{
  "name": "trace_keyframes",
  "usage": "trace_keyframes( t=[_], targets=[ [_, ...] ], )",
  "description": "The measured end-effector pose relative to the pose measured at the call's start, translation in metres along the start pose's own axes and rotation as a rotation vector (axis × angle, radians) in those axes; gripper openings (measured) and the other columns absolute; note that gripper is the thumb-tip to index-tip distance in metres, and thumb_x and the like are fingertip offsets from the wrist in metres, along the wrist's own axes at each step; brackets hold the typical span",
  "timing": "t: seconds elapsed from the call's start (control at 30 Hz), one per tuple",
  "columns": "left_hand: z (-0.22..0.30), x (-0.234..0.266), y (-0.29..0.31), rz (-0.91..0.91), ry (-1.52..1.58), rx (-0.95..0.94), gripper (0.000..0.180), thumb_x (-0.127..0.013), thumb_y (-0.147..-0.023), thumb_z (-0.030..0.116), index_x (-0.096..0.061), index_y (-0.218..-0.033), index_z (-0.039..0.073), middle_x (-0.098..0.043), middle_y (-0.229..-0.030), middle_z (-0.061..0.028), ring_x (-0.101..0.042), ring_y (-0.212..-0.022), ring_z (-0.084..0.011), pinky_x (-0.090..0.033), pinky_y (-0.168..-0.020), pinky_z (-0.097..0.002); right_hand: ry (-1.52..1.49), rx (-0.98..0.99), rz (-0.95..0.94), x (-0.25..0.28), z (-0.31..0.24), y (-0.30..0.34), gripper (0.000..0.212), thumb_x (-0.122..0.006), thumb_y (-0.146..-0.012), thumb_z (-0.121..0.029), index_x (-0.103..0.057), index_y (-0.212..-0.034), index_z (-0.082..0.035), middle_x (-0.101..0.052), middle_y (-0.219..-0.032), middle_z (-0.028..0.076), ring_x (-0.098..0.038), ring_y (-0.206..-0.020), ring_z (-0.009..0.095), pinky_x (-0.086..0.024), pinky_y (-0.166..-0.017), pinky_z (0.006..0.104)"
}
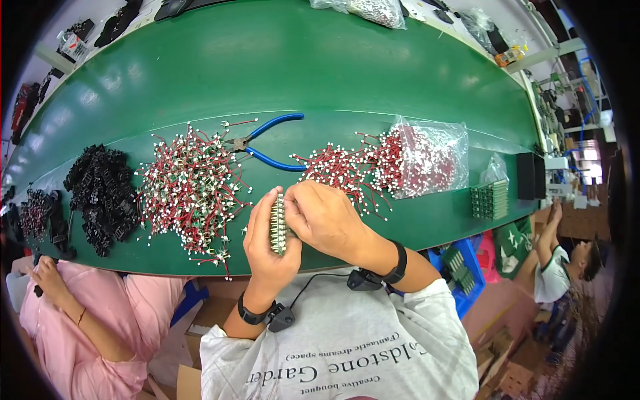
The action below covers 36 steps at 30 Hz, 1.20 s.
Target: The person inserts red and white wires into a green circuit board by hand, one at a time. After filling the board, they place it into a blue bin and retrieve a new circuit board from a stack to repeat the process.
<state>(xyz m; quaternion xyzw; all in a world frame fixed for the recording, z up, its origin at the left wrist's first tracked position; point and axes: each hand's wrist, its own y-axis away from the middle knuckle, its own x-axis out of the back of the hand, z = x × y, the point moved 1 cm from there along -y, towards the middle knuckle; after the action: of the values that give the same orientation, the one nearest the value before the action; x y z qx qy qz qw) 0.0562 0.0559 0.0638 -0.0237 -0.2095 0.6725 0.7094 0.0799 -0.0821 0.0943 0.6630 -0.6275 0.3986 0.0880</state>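
Observation:
A narrow strip of small circuit boards with a row of metal contacts [277, 227] stands lengthwise between my hands, just over the table's near edge. My left hand [263, 243] wraps round it, thumb on one side and fingers on the other. From the right, my right hand [323, 217] bends its fingers closed against the strip's upper side; its fingertips are partly hidden, so what they pinch cannot be seen. Beyond my hands lie blue-handled cutting pliers [273, 162], jaws toward a big heap of red wires with white connectors [190, 190].
More connector wires [337, 173] spill from a clear plastic bag [443, 160]. Stacked green boards [490, 201] stand by a black box [530, 177] at right. Below is a blue crate [470, 283]. Black parts [103, 197] lie left, near a person in pink [100, 320].

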Motion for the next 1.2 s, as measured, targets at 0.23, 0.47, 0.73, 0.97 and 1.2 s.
trace_keyframes(
  t=[0.23,0.47,0.73,0.97,1.2],
  targets=[
    [0.000,0.004,0.002,-0.020,0.056,-0.002,0.068,-0.051,-0.064,-0.008,-0.050,-0.132,-0.010,-0.059,-0.124,-0.0251,-0.061,-0.113,-0.0346,-0.048,-0.097,-0.0402,-0.080,0.001,-0.019,0.003,0.004,0.003,0.010,-0.066,-0.084,0.002,-0.057,-0.088,0.001,-0.060,-0.074,0.014,-0.062,-0.059,0.029,-0.049,-0.051,0.0371],
    [0.001,0.003,0.001,-0.034,0.065,-0.027,0.068,-0.051,-0.062,-0.006,-0.051,-0.130,-0.010,-0.060,-0.123,-0.0258,-0.061,-0.112,-0.0350,-0.047,-0.098,-0.0401,-0.191,-0.012,0.012,0.000,0.006,0.005,0.009,-0.065,-0.084,0.004,-0.058,-0.087,0.002,-0.061,-0.075,0.014,-0.061,-0.058,0.029,-0.048,-0.051,0.0365],
    [-0.012,0.014,0.005,0.146,0.451,0.351,0.066,-0.043,-0.075,-0.010,-0.042,-0.141,-0.007,-0.055,-0.133,-0.0181,-0.060,-0.115,-0.0221,-0.049,-0.095,-0.0323,-0.013,-0.069,0.076,0.026,0.053,-0.014,0.012,-0.069,-0.084,-0.008,-0.067,-0.094,-0.002,-0.061,-0.080,0.013,-0.062,-0.070,0.027,-0.050,-0.062,0.0358],
    [-0.014,0.020,0.004,0.129,0.362,0.348,0.068,-0.045,-0.073,-0.012,-0.042,-0.141,-0.007,-0.056,-0.134,-0.0190,-0.060,-0.116,-0.0226,-0.050,-0.092,-0.0292,0.284,-0.070,-0.126,-0.007,0.083,-0.037,0.005,-0.066,-0.081,-0.008,-0.067,-0.084,-0.004,-0.057,-0.083,0.013,-0.061,-0.085,0.033,-0.051,-0.076,0.0433],
    [-0.018,0.022,0.008,0.144,0.359,0.356,0.067,-0.045,-0.074,-0.011,-0.042,-0.141,-0.007,-0.056,-0.134,-0.0183,-0.060,-0.116,-0.0212,-0.050,-0.092,-0.0289,0.420,-0.069,-0.248,-0.018,0.087,-0.040,0.007,-0.063,-0.082,-0.008,-0.060,-0.080,-0.002,-0.058,-0.084,0.015,-0.060,-0.083,0.036,-0.050,-0.075,0.0464]
  ],
)
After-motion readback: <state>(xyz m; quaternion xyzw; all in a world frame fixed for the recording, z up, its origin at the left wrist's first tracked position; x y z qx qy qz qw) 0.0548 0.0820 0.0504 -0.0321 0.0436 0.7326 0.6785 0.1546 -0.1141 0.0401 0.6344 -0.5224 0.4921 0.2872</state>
